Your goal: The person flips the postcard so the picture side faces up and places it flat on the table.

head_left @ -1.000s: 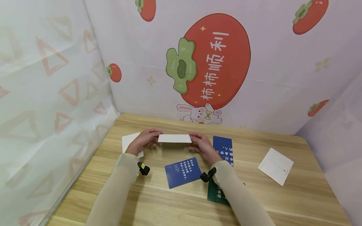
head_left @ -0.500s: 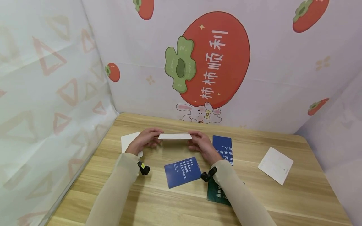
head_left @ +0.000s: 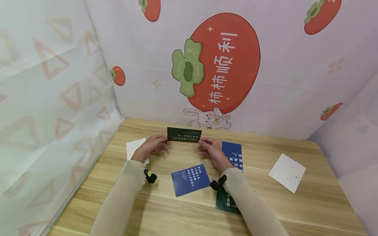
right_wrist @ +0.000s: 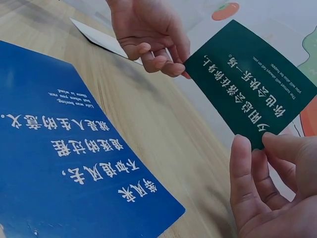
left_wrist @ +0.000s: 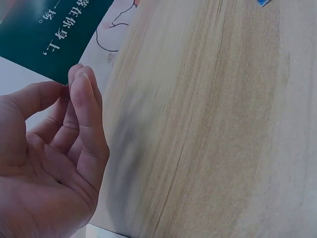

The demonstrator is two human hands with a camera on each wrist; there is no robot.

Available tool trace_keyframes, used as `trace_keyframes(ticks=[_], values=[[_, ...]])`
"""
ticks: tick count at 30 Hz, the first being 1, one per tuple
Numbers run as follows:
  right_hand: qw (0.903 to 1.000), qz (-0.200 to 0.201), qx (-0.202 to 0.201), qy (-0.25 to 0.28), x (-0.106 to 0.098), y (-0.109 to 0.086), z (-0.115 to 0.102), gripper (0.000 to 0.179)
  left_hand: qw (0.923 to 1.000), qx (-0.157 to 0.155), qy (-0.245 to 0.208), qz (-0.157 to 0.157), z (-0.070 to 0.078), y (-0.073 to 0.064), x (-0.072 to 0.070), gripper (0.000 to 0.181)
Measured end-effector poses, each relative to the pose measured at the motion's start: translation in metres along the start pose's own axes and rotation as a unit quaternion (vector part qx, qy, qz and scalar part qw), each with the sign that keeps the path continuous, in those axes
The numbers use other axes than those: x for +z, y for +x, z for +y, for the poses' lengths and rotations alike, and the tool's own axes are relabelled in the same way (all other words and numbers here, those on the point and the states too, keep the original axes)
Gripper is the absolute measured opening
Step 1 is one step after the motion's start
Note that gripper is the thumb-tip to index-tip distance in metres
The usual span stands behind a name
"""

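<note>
A dark green card with white lettering is held up above the back of the table, tilted so its printed side faces me. My left hand pinches its left corner between thumb and fingers. At the opposite corner, my right hand pinches it the same way. In the right wrist view the whole printed face of the green card shows; only a corner part of it appears in the left wrist view. Below the hands a blue card with white text lies flat on the wooden table.
Beside my left wrist lies a white card, partly covered by the hand. Another blue card and a second green card lie partly under my right arm. Farther right is a white square card. A printed cloth wall stands behind the table.
The held card has swung from its white side, through nearly edge-on, to its green printed side, with its far edge now raised. Both hands have stayed almost in place.
</note>
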State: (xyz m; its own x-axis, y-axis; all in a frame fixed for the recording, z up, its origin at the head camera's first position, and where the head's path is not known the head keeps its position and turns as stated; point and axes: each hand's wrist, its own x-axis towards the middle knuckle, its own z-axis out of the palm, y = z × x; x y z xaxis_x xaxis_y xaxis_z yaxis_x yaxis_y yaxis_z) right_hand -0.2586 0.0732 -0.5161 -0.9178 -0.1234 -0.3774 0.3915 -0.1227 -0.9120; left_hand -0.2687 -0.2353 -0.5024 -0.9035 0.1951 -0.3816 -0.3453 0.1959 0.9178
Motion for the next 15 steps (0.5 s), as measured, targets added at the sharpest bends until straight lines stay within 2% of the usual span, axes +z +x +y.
trace_keyframes(ticks=[5,15], values=[[1.0,0.0,0.003,0.003,-0.0002,0.001,0.0009,0.03,0.9999,0.005,0.005,-0.008,-0.0025,0.0019,-0.0006,0.043],[0.9999,0.001,0.003,0.01,-0.0032,0.0033,0.0061,0.027,0.9994,0.012,-0.03,-0.011,-0.0021,0.0025,0.0017,0.042]])
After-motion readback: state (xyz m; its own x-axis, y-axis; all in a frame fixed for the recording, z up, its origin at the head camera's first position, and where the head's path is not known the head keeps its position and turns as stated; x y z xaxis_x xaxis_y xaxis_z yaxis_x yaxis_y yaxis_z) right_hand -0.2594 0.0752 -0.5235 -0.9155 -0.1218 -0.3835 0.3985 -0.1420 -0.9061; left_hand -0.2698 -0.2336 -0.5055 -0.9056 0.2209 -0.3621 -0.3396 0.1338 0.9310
